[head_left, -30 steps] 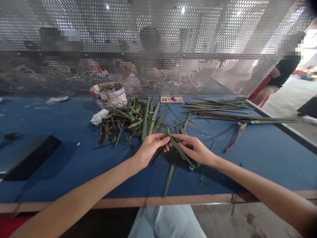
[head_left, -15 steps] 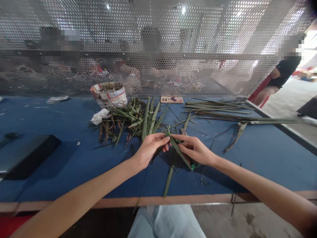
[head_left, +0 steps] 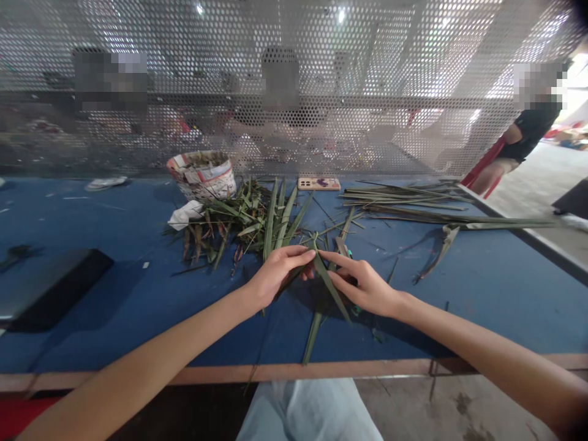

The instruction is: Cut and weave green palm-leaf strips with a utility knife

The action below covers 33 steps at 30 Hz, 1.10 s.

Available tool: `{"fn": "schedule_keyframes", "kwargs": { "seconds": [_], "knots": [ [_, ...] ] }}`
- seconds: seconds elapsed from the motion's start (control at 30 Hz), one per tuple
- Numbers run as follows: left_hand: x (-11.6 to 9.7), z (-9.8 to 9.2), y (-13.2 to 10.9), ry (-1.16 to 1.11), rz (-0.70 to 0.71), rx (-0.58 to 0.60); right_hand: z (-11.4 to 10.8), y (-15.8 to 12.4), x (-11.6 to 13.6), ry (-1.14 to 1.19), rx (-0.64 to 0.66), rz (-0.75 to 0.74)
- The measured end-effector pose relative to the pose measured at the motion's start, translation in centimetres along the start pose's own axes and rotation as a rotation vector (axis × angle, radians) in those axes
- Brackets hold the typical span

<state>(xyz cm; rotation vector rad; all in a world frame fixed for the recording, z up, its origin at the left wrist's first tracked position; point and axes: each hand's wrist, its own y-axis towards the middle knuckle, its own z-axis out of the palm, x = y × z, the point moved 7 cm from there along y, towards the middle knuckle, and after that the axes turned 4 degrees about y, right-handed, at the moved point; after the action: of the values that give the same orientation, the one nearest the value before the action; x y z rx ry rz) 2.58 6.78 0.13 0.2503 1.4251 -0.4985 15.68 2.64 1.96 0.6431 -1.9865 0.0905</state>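
In front of you, the blue counter (head_left: 487, 294) crosses the middle of the frame, below a perforated screen (head_left: 395, 73) along the top. Long stalks (head_left: 404, 199) lie at the right, and a leaf pile (head_left: 250, 223) left of centre. A black box (head_left: 55, 288) sits at the lower left; a paper-covered pot (head_left: 206, 180) stands behind the pile. Your left hand (head_left: 278, 269), at centre, has its grip closed, thumb and forefinger pinching a green leaf (head_left: 334, 294) that slants down rightward. Your right hand (head_left: 367, 285) touches that leaf, forefinger extended, thumb parted from it; whether its grip holds anything, you cannot tell. A phone (head_left: 319, 184) lies at upper centre.
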Motion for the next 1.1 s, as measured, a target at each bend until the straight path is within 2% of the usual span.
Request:
{"fn": "schedule_keyframes", "kwargs": {
  "seconds": [0.07,0.1,0.17,0.2,0.27,0.33,0.47,0.63,0.7,0.9,1.03,1.1],
  "knots": [
    [0.1,-0.1,0.3,-0.052,-0.011,0.017,-1.5,0.4,-0.1,0.003,-0.074,-0.008],
    [0.2,0.0,0.5,-0.082,-0.021,0.036,-2.7,0.6,-0.2,-0.02,-0.16,-0.009],
    [0.4,0.2,0.8,-0.132,-0.053,0.091,-5.0,0.9,-0.5,-0.195,-0.312,0.017],
    [0.4,0.3,0.8,-0.15,-0.07,0.111,-5.8,1.1,-0.7,-0.351,-0.337,0.05],
    [0.4,0.2,0.9,-0.173,-0.098,0.124,-6.6,1.4,-1.5,-0.663,-0.317,0.156],
    [0.3,0.0,0.9,-0.183,-0.101,0.114,-6.7,1.6,-2.4,-0.838,-0.248,0.239],
    [0.0,-0.2,0.9,-0.173,-0.095,0.105,-5.6,1.7,-4.0,-0.865,-0.095,0.33],
    [0.0,0.1,0.9,-0.17,-0.086,0.164,-5.6,1.8,-5.1,-0.744,-0.054,0.412],
    [0.0,0.0,1.0,-0.175,-0.079,0.178,-5.5,1.9,-5.2,-0.629,-0.033,0.4],
    [0.2,-0.9,1.9,-0.154,-0.022,0.149,-2.7,2.1,-2.6,0.108,0.06,0.148],
    [0.6,-1.2,2.3,-0.181,-0.031,0.146,-0.4,1.5,-1.3,0.43,0.107,0.144],
    [0.8,-1.2,2.3,-0.195,-0.047,0.154,0.3,1.3,-1.1,0.496,0.108,0.169]
  ]
}}
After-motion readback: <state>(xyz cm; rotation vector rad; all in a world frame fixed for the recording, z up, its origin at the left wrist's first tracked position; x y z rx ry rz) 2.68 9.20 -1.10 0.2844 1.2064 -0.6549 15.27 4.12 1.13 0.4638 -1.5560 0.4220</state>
